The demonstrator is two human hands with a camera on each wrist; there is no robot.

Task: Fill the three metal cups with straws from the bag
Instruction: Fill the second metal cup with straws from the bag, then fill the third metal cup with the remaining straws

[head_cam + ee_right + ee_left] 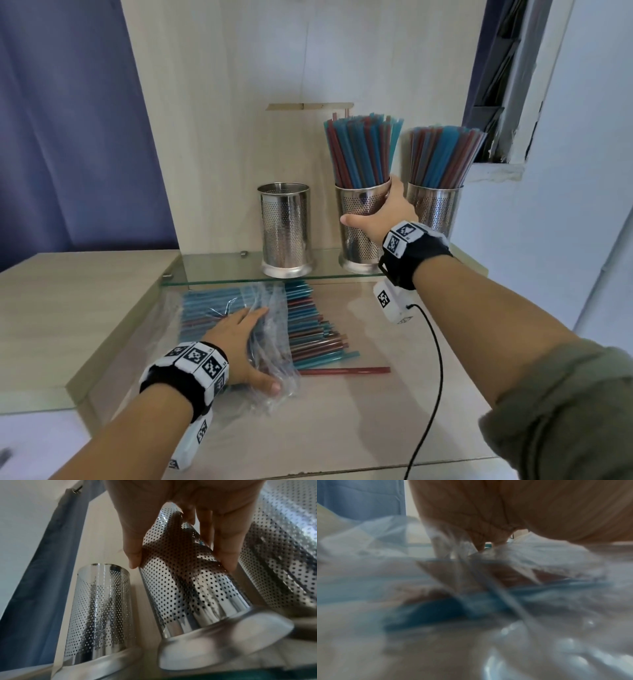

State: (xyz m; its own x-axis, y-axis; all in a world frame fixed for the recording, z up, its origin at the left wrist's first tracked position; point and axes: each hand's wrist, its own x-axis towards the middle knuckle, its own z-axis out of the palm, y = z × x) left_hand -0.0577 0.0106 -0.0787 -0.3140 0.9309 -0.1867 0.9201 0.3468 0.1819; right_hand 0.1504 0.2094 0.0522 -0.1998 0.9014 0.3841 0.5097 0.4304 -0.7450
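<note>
- Bench (pixel 359 428): pale surface; its bare part lies on the near and right side of the straws, crossed by a black cable (pixel 432 377).
- Glass shelf (pixel 219 267): raised sheet at the back, front edge just above the far end of the bag; open glass lies left of the cups.
- Bag (pixel 270 325): clear plastic, crumpled, flat on the bench under the shelf edge, with blue and red straws (pixel 308 329) spilling from its right side; one red straw (pixel 346 370) lies apart at the near edge.
- Right cup (pixel 435 209) and middle cup (pixel 359 236): perforated metal, both packed with upright straws, standing close together.
- Left cup (pixel 286 229): empty, upright, a clear gap from the middle cup.
- Right hand (pixel 383 212): wraps the middle cup's wall, thumb on the near-left side, fingers (pixel 223 545) on the other side, between the two filled cups.
- Left hand (pixel 246 346): fingers straight, resting flat on the bag.
</note>
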